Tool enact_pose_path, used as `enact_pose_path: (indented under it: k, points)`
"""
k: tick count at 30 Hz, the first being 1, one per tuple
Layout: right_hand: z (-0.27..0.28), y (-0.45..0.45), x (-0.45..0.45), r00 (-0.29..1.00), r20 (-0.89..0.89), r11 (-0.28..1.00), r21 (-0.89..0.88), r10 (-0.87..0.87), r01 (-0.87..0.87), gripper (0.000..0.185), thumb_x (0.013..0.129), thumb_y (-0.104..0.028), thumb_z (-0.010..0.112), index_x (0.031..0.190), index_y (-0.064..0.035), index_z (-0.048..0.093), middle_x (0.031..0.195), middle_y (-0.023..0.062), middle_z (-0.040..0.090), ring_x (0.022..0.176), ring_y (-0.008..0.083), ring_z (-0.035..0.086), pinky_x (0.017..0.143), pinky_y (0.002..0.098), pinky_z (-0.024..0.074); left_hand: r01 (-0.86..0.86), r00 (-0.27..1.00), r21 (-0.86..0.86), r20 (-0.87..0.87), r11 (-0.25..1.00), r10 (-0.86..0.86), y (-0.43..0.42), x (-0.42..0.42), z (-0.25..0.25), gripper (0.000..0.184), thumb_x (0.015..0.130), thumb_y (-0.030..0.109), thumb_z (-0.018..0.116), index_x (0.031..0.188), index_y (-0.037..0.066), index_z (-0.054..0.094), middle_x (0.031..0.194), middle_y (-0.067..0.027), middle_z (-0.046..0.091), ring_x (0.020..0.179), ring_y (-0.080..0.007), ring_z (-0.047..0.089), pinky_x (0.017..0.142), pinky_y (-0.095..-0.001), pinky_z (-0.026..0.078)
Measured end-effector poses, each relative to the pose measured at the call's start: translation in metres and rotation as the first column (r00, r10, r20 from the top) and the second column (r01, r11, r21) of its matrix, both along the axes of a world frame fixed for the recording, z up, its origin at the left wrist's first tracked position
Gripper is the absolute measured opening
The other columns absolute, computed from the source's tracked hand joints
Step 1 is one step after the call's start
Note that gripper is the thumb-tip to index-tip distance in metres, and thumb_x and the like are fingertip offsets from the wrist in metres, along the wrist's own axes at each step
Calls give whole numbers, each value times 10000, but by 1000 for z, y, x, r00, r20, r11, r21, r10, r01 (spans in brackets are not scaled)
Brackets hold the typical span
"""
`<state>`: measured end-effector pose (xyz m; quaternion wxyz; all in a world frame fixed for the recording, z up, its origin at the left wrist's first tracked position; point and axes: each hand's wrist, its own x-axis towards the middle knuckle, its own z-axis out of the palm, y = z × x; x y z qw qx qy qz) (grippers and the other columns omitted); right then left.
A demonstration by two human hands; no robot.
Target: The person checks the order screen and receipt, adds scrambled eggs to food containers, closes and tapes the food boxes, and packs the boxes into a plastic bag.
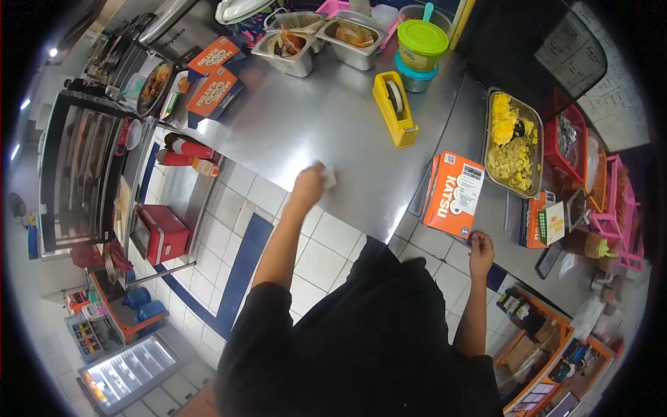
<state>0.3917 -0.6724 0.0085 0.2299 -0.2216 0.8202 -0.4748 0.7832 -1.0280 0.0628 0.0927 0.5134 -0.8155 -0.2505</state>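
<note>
My left hand [310, 186] is closed on a crumpled white tissue [329, 178] at the front part of the steel counter [313, 111]. Part of the tissue sticks out on the right side of the fist. Loosely curled, with nothing visible in it, my right hand [481, 254] is beside the counter's front edge. Closest to it lies an orange KATSU box [453, 194] with a white printed label, its near corner just by the fingertips. Whether they touch cannot be made out. A yellow tape dispenser [394, 110] stands farther back on the counter.
Steel food pans [288, 59] and a tub with a green lid [422, 38] stand at the back. To the right are a tray of yellow food [513, 142], a phone [548, 260] and a pink basket [620, 212]. More orange boxes [212, 92] sit at the left.
</note>
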Motion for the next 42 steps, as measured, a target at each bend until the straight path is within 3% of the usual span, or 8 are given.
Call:
enact_pose_path:
  k: [6, 15, 21, 25, 34, 37, 39, 42]
  points:
    - [3, 48, -7, 990, 120, 998, -23, 69, -67, 276, 994, -289, 627, 1113, -44, 675, 850, 18, 641, 643, 73, 574, 530, 230, 473, 562, 451, 614, 334, 554, -828, 146, 31, -37, 253, 834, 261, 677, 909, 24, 725, 1013, -163, 725, 981, -331, 693, 878, -459, 532]
    - [-58, 228, 15, 924, 380, 972, 202, 33, -118, 317, 980, -323, 623, 1176, -77, 659, 853, 49, 662, 637, 129, 623, 518, 275, 510, 142, 972, -168, -161, 976, -170, 50, -126, 11, 255, 812, 169, 708, 1029, 35, 699, 938, -218, 700, 878, -418, 675, 754, -452, 538]
    - [-101, 408, 8, 895, 396, 904, 427, -204, 17, 315, 954, -302, 624, 1209, -116, 634, 923, 78, 676, 668, 177, 657, 527, 308, 527, 275, 936, -92, 255, 957, -244, 34, -164, -40, 195, 798, 160, 693, 972, 81, 727, 998, -188, 715, 931, -390, 678, 809, -463, 543]
    - [-105, 497, 26, 730, 524, 852, 501, -440, 154, 366, 940, -328, 619, 1253, -138, 607, 998, 103, 673, 703, 218, 665, 558, 357, 537, 628, 213, 615, 455, 478, -865, 136, -82, -59, 378, 766, 353, 770, 1028, 84, 730, 1135, -103, 698, 1081, -334, 632, 970, -440, 477]
    - [24, 293, 1, 811, 585, 989, -117, -3, 88, 407, 1022, -342, 566, 1297, -44, 605, 1203, 100, 682, 1033, 182, 643, 833, 325, 516, 493, 832, 827, -355, 272, -427, 383, -231, 42, 322, 989, 287, 582, 1169, 26, 640, 995, -86, 682, 896, -176, 634, 776, -335, 522]
    - [76, 222, 2, 533, 729, 677, -651, 431, 343, 572, 1061, -492, 385, 1370, -29, 514, 1356, 177, 588, 1244, 289, 553, 1086, 445, 416, 678, 712, 674, -504, 293, -489, 441, -307, 97, 192, 952, 228, 589, 1034, 56, 611, 1010, -129, 629, 938, -282, 607, 818, -397, 493]
    - [119, 203, -7, 308, 850, 514, -508, 427, 691, 539, 1068, -479, 367, 1314, -36, 549, 1379, 194, 563, 1255, 306, 539, 1080, 473, 421, 688, 601, -152, -430, 710, -674, 466, -348, 82, 263, 1000, 290, 527, 1052, 60, 646, 894, -188, 666, 816, -354, 642, 759, -467, 518]
    - [149, 212, -32, 288, 921, 450, -380, 261, 808, 505, 1064, -481, 385, 1267, -59, 572, 1333, 175, 581, 1250, 279, 531, 1088, 462, 414, 488, 617, -476, -405, 731, -675, 471, -369, 89, 244, 914, 240, 603, 1093, 76, 619, 1087, -205, 599, 1009, -379, 579, 899, -527, 451]
